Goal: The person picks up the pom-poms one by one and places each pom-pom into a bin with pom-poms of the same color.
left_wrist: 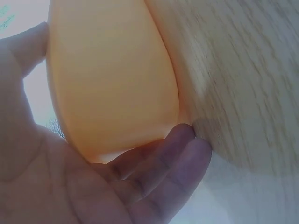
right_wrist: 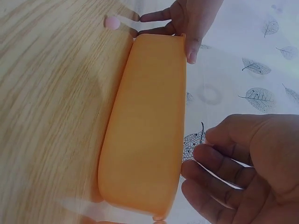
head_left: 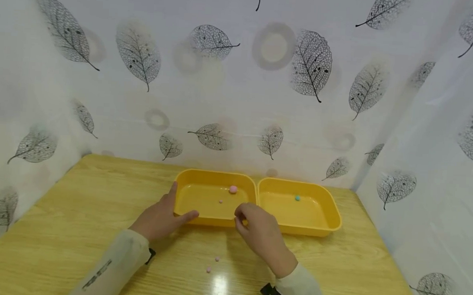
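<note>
My left hand [head_left: 159, 217] grips the left yellow tray [head_left: 206, 220] at its left end, thumb along the front rim and fingers against the outer wall. A pink ball [head_left: 233, 189] and a much smaller pink bead [head_left: 220, 201] lie inside that tray. Over its front right corner is my right hand [head_left: 261, 233], fingers curled, with thumb and forefinger tips meeting near the rim. I cannot tell whether a bead sits between those tips. Closer to me on the table lie two small pink beads [head_left: 217, 259].
A second yellow tray [head_left: 328, 232] stands end to end with the first and holds a teal ball [head_left: 297, 198]. Both are on a wood-grain table [head_left: 75, 228]. White leaf-printed sheeting [head_left: 231, 93] encloses the table's back and sides.
</note>
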`<state>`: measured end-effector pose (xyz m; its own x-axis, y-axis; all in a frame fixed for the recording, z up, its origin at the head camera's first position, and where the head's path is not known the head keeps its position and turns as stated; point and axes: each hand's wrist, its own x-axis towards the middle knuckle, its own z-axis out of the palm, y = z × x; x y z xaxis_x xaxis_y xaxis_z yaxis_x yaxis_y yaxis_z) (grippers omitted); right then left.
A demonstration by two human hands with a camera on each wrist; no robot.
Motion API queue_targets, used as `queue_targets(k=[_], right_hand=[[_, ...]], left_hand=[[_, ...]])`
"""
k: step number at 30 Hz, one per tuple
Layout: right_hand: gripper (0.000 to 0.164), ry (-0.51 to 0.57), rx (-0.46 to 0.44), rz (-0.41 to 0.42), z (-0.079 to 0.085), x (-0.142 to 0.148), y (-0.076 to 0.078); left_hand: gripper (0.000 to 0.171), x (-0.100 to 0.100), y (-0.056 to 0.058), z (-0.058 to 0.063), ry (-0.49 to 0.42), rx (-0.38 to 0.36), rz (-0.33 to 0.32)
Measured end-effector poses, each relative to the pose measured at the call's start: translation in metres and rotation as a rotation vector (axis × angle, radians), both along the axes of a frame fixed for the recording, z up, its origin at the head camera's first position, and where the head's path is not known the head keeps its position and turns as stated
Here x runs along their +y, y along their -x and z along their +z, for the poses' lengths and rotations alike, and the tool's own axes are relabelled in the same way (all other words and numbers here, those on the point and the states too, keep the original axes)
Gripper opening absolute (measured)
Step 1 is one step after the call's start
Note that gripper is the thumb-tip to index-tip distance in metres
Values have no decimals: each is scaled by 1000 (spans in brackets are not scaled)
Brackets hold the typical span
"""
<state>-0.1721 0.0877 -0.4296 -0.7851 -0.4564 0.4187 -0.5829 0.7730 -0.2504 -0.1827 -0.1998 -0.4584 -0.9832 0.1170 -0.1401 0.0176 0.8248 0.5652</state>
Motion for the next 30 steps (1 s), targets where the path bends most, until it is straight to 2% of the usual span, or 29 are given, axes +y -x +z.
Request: queue_targets(k=[7, 21, 26, 30], right_hand=[[10, -6, -28, -23, 0, 1, 0], [11, 7, 8, -2, 0, -1, 1], [10, 11, -9, 17, 1, -3, 3], [11, 27, -30, 7, 3, -3, 6]], left_hand=[[124, 1, -1, 0, 7, -9, 3], [121, 2, -3, 2, 19, 27, 16], [122, 2, -4, 3, 22, 29, 31], [122, 2, -3, 3, 17, 23, 19]])
